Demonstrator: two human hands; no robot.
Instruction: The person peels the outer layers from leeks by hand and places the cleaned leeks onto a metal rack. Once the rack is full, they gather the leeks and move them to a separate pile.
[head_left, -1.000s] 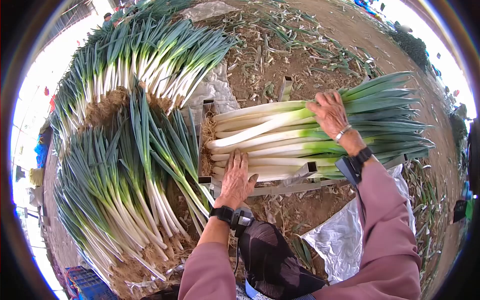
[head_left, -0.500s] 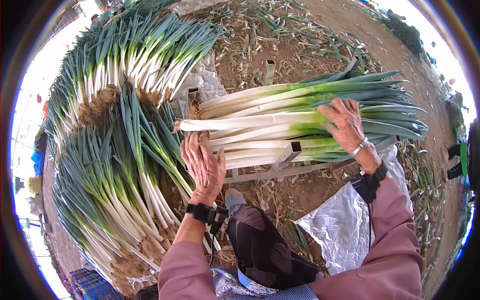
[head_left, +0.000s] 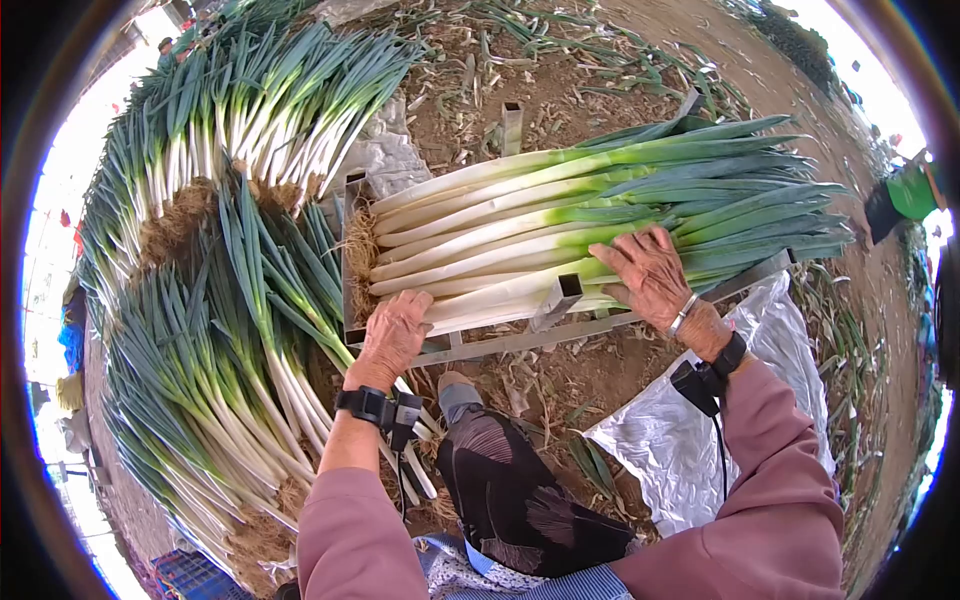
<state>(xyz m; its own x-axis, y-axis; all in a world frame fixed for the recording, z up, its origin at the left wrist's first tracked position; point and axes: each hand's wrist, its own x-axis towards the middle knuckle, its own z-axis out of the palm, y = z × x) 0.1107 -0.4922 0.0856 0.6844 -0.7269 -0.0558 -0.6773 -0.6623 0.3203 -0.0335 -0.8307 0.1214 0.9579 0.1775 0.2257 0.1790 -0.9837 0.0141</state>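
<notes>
Long leeks [head_left: 500, 215] lie side by side in a low metal frame [head_left: 500, 347], roots at its left end and green leaves reaching out to the right. My left hand [head_left: 397, 330] rests at the near left corner, its fingertips against the white stalk ends; the fingers are bent, and what is under them is hidden. My right hand [head_left: 645, 272] lies over the near leeks where white turns to green, thumb and fingers apart, gripping nothing. A metal post [head_left: 557, 300] of the frame stands between my hands.
Big piles of leeks [head_left: 190, 370] with earthy roots spread over the left side. A silvery sheet [head_left: 680, 440] lies on the ground at the lower right. Leaf scraps litter the soil behind the frame. A blue crate [head_left: 195, 572] sits at the bottom left.
The leek that lay on top across the bundle is now down among the others. Both hands have moved toward the near side of the frame, and the view has shifted slightly.
</notes>
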